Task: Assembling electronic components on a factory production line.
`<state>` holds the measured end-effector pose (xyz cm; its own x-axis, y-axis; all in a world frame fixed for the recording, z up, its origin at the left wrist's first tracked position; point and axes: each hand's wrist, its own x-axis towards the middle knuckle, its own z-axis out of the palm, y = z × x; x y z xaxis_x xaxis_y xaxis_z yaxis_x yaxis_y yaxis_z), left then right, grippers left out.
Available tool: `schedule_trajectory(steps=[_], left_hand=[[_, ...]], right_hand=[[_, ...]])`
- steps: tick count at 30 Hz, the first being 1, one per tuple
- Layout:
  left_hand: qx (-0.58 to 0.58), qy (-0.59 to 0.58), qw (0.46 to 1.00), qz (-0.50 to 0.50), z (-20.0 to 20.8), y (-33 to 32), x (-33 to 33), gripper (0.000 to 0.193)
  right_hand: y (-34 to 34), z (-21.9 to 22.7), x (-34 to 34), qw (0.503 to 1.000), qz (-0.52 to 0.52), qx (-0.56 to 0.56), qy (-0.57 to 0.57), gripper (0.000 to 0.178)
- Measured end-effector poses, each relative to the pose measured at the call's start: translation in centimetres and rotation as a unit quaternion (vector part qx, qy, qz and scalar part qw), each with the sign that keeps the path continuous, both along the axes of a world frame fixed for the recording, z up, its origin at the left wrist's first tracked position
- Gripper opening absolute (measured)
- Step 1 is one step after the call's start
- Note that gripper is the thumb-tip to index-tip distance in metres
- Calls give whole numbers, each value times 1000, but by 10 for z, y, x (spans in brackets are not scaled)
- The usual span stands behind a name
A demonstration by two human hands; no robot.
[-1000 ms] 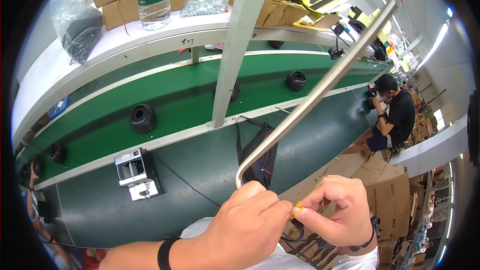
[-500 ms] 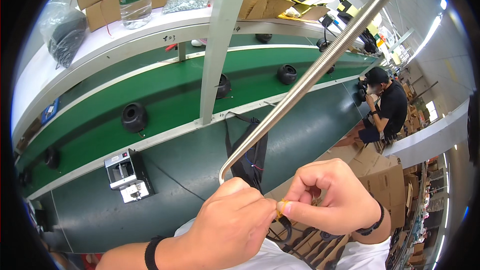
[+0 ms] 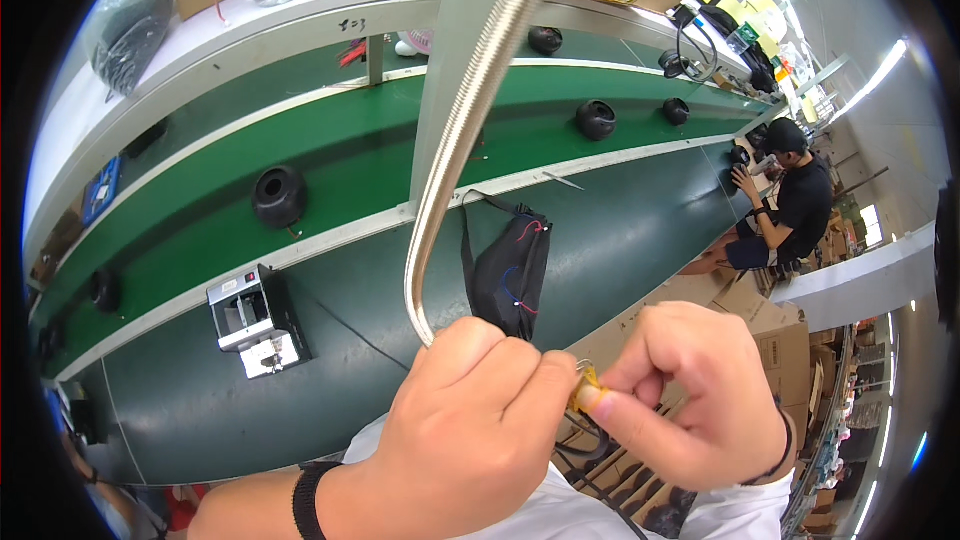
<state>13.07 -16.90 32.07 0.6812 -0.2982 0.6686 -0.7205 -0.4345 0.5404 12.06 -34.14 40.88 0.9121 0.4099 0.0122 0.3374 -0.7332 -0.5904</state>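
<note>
My left hand (image 3: 470, 430) is closed round the lower end of a long, shiny coiled metal gooseneck tube (image 3: 470, 110). The tube bends just above my fist and rises steeply past the upper edge of the view. Close to the left fingertips, my right hand (image 3: 700, 405) pinches a small, crumpled yellow strip (image 3: 588, 392) between thumb and forefinger. A thin, wire-like metal bit shows at the strip's top. What the strip is made of, and how it joins the tube, is hidden by my fingers.
A black waist bag (image 3: 508, 265) and a small grey machine (image 3: 245, 320) lie on the dark green bench (image 3: 400, 290). Beyond, round black housings (image 3: 278, 196) stand on a green conveyor (image 3: 350, 155). A white shelf (image 3: 190, 70) runs above. Another person (image 3: 790, 200) sits at the far right.
The tube has swung left and stands more upright. My right hand has drawn slightly away from the left, so more of the yellow strip shows. The whole view has shifted a little.
</note>
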Motion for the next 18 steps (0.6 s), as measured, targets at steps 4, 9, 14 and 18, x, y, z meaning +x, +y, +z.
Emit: schedule_trajectory(steps=[4,9,14,18], left_hand=[[-2,11,999,-35,-1,0,-1,22],[-55,71,993,-75,-2,4,-4,19],[-61,106,987,-106,1,8,-4,15],[-60,111,986,-105,0,9,-4,14]], right_hand=[[-3,-4,0,998,-30,25,40,16],[-8,-3,6,989,-38,56,131,17],[-14,-6,10,971,-52,109,206,20],[-15,-8,10,959,-57,128,245,21]])
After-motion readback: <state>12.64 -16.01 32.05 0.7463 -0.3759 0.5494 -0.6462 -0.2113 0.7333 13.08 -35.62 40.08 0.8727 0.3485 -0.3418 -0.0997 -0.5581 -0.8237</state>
